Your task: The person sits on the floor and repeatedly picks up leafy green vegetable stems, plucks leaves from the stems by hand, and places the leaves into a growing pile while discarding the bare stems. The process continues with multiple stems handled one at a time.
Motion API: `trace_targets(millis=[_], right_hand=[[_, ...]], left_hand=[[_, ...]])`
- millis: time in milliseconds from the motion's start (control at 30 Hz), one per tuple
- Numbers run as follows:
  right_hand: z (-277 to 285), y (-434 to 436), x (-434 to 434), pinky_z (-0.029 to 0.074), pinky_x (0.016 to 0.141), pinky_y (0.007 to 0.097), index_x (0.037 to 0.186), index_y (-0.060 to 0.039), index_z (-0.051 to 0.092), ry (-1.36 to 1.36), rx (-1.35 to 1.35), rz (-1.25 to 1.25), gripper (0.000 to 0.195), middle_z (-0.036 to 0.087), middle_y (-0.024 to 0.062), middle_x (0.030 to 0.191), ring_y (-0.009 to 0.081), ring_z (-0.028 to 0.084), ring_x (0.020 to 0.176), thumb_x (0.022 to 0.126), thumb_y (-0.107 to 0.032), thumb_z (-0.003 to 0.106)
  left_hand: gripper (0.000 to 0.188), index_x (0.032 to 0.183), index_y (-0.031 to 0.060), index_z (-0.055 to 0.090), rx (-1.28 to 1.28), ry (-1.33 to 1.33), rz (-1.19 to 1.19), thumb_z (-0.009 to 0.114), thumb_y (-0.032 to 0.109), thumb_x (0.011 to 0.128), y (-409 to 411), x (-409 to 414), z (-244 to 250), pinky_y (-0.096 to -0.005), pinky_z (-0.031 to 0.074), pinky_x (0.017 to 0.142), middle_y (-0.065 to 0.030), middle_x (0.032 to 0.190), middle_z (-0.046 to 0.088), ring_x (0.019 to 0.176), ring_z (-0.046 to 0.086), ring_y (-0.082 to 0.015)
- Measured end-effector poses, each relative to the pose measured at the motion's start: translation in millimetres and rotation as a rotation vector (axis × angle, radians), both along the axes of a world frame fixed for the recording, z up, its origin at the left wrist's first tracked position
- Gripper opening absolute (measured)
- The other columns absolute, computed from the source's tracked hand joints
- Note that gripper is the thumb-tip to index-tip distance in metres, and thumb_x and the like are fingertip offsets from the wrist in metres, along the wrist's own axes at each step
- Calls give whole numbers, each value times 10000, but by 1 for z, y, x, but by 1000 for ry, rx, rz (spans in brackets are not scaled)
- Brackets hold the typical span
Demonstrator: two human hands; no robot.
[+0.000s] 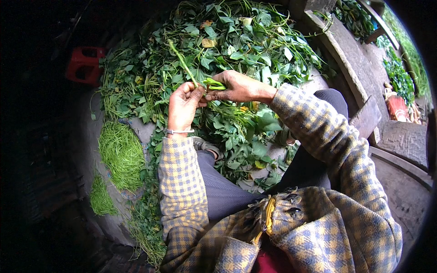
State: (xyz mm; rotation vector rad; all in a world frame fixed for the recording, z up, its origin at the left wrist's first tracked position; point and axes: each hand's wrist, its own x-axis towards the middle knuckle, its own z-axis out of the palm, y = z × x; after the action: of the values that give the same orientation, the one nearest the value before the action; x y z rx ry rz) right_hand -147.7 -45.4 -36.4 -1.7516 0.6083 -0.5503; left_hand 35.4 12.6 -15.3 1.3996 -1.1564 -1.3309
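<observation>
My left hand (186,102) pinches the lower end of a green plant stem (182,62) between thumb and fingers; the stem points up and away to the left. Close against it, my right hand (232,87) is closed around a few short green stalks (215,84), whose ends stick out between thumb and fingers. The fingertips of both hands meet or nearly meet. Beneath and beyond the hands spreads a large heap of leafy green vines (153,68), with a few yellow leaves among them. More leaves lie between my feet.
At the left, a mound of thin green stalks (122,157) and a smaller mound (101,198) lie on the floor. A red plastic stool (85,66) stands at the upper left. Wooden boards (348,65) edge the right side, with a red bundle (397,107) and greens beyond.
</observation>
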Motion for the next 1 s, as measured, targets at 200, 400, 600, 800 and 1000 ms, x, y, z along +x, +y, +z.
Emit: trace_targets(millis=[200, 400, 600, 800, 1000], right_hand=[[9, 1, -8, 402, 570, 247, 924, -29, 598, 223, 307, -30, 392, 583, 2, 728, 91, 482, 607, 784, -386, 680], [21, -17, -21, 398, 508, 233, 787, -87, 486, -185, 700, 91, 252, 474, -32, 643, 77, 464, 546, 921, -298, 518], [6, -15, -10, 309, 423, 215, 949, -69, 552, -16, 401, -63, 355, 418, -61, 625, 33, 348, 492, 867, -413, 583], [-26, -9, 1, 454, 744, 298, 1017, -22, 621, 125, 223, 95, 425, 646, 27, 853, 111, 545, 761, 760, -345, 721], [-17, -4, 6, 456, 680, 298, 1015, -2, 598, 68, 28, -24, 381, 636, 48, 772, 96, 523, 722, 832, -332, 650]], left_hand=[[87, 842, -6, 586, -271, -777, -58, 614, 42, 775, 3, -20, 0, -319, 469, 564, -148, 712, 637, 619, 635, -226], [88, 870, -3, 603, -215, -710, 71, 616, 54, 805, 1, 4, 2, -256, 450, 547, -80, 675, 631, 577, 593, -126], [118, 949, 2, 597, -109, -219, -43, 541, 95, 902, -2, 18, 11, -207, 471, 629, 0, 782, 598, 682, 551, -62], [164, 993, 3, 600, -81, -67, -93, 555, 132, 901, 0, 9, 16, -217, 486, 634, -8, 808, 611, 703, 573, -76], [156, 925, 2, 583, -106, -178, 93, 622, 140, 863, 2, 2, 4, -179, 442, 555, -1, 733, 594, 609, 533, -54]])
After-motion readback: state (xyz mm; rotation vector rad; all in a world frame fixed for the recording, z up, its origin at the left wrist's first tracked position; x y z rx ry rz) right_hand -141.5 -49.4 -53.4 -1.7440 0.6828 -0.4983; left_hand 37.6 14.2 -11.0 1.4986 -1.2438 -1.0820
